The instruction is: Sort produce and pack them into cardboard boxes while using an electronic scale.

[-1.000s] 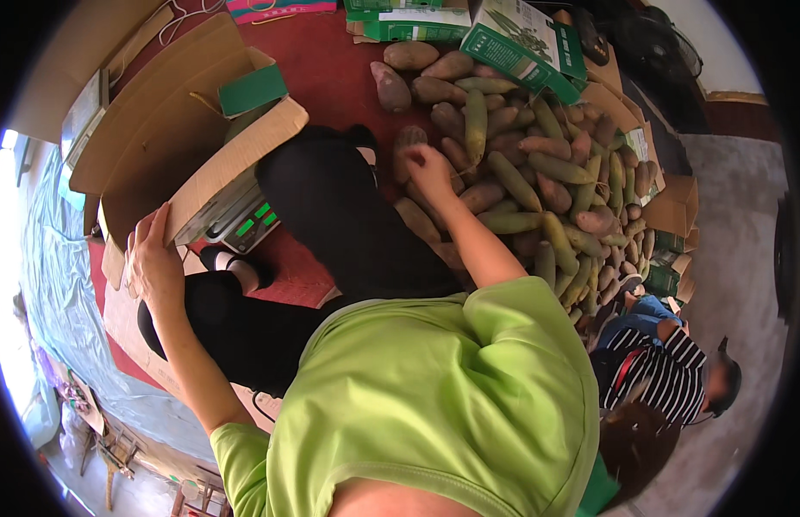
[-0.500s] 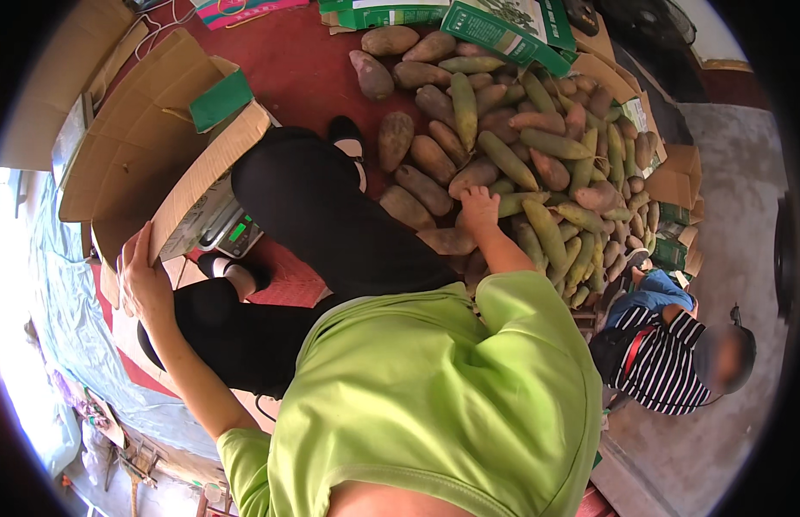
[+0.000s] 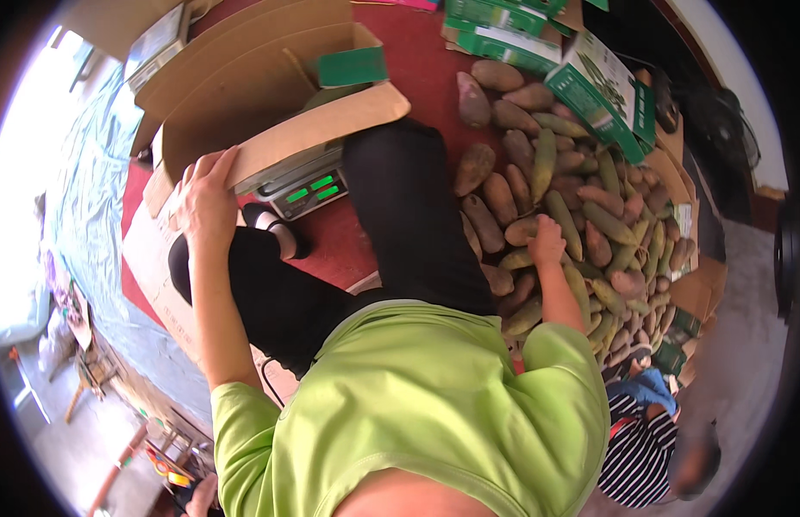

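Note:
My left hand (image 3: 206,194) grips the near flap of an open cardboard box (image 3: 322,129), fingers over its edge. Beneath the box sits a scale (image 3: 312,191) with lit green displays. Part of a green, rounded thing shows inside the box. On my other side, my right hand (image 3: 548,244) is closed at the pile's near side. A long green radish (image 3: 515,259) pokes out from under its fingers, and a reddish-brown root (image 3: 520,231) lies right beside them. Many such green radishes and reddish-brown roots (image 3: 483,222) are heaped on the red floor covering.
Green-and-white cartons (image 3: 594,82) stand behind the pile, with a black fan (image 3: 719,129) at the far right. A person in a striped shirt (image 3: 639,448) is at the lower right. My black-trousered knee (image 3: 400,172) lies between box and pile. Blue sheeting (image 3: 98,224) lines the left.
The view has swung, so box and pile sit farther right. My left hand stays on the flap. My right hand has closed, and a green radish now shows out to its left.

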The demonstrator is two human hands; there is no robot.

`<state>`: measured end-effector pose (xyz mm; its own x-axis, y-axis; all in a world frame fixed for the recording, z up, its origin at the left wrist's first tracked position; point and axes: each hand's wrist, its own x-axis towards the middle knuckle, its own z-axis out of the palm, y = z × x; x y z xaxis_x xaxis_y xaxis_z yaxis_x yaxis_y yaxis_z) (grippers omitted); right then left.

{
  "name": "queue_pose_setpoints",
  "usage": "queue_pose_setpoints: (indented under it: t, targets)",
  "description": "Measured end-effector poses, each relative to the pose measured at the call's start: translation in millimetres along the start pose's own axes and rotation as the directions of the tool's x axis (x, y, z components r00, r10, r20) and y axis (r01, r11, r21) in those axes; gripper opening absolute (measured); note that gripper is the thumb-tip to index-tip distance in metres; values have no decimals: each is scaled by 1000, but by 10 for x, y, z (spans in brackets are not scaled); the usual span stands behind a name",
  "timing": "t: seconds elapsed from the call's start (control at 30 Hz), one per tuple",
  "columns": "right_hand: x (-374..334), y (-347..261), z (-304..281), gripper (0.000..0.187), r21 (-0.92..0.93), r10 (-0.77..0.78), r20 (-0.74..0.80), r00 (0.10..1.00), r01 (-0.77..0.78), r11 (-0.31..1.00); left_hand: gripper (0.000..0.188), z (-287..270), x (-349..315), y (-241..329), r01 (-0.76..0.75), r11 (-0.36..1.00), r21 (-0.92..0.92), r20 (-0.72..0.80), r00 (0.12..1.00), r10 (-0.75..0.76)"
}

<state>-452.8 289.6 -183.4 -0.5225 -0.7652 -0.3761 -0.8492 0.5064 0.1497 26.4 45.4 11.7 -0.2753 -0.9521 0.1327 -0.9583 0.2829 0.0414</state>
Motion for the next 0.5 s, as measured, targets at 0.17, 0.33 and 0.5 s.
queue_pose_setpoints:
  t: [0.17,0.33,0.5]
  targets:
    - [324,-17,-361,53,504,92,-177,980,10,864,44,14,-11,-33,-4,1000,-18,-19,1000,4]
    - [516,-287,-1031,49,760,59,-383,922,278,587,41,32,-35,-74,-27,1000,-15,-67,997,26]
    - [320,-998,-2356,43,802,32,-564,825,538,258,39,26,-51,-85,-32,999,-11,-73,997,31]
